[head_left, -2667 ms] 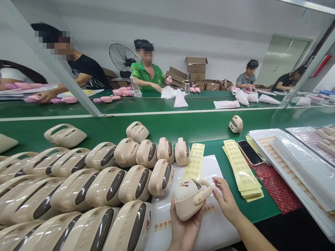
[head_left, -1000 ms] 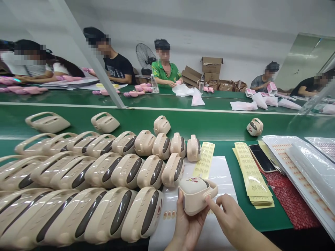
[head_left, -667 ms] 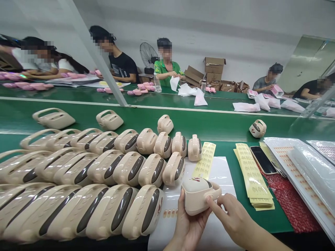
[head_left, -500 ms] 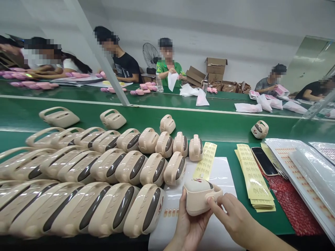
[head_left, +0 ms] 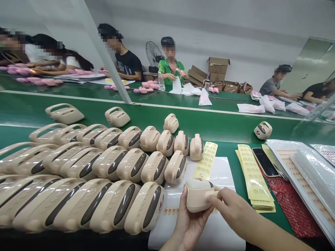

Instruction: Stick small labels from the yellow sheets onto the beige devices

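Observation:
My left hand cups a cream plastic housing with a carry handle from below and the left side. The housing is tilted, with its pale front bearing a red mark turned upward. My right hand is closed at its handle end, a fingertip pressed on the side wall by the handle. Its other fingers are partly hidden. Beneath both hands lies a white sheet with small orange-brown stickers. A yellow label sheet is just beyond the held housing.
Rows of similar cream housings fill the left. More housings sit on the green ledge behind. To the right are stacked yellow label sheets, a phone, red bubble wrap and plastic-covered sheets. Co-workers sit across.
The held housing has tilted slightly, and my right hand has closed in nearer the handle. My view has shifted a little. Across the line, a co-worker's white bag is lower and a pink item is raised.

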{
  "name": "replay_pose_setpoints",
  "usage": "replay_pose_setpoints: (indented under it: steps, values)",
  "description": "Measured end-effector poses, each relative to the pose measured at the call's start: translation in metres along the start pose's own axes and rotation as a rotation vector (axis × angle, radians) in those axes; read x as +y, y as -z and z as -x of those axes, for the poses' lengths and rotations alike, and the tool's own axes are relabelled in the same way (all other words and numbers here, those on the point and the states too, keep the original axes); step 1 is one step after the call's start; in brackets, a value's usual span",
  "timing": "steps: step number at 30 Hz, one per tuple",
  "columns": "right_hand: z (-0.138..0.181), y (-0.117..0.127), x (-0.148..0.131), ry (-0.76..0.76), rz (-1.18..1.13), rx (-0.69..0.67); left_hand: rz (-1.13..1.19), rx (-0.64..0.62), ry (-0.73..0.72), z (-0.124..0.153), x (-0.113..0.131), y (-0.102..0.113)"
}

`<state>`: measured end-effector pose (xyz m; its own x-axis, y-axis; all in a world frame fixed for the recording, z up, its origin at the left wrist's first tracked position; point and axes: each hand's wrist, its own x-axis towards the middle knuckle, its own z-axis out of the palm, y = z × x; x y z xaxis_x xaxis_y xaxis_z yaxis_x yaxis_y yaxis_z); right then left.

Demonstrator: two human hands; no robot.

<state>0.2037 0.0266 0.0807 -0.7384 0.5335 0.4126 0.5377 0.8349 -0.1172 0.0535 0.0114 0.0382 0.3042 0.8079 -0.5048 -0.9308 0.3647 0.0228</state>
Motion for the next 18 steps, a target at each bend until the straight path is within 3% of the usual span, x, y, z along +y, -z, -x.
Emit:
replay_pose_setpoints:
  steps: [5,12,18]
  values:
    - [0.001,0.016,0.007,-0.253,-0.269,0.192,-0.023,-0.196,0.114,0.003,0.007,0.007]
    - [0.004,0.023,0.007,-0.55,-0.55,0.135,-0.027,-0.522,0.174,0.0,0.008,0.012]
    - [0.004,0.02,0.004,-0.582,-0.66,0.041,-0.04,-0.464,0.161,0.004,0.007,0.007]
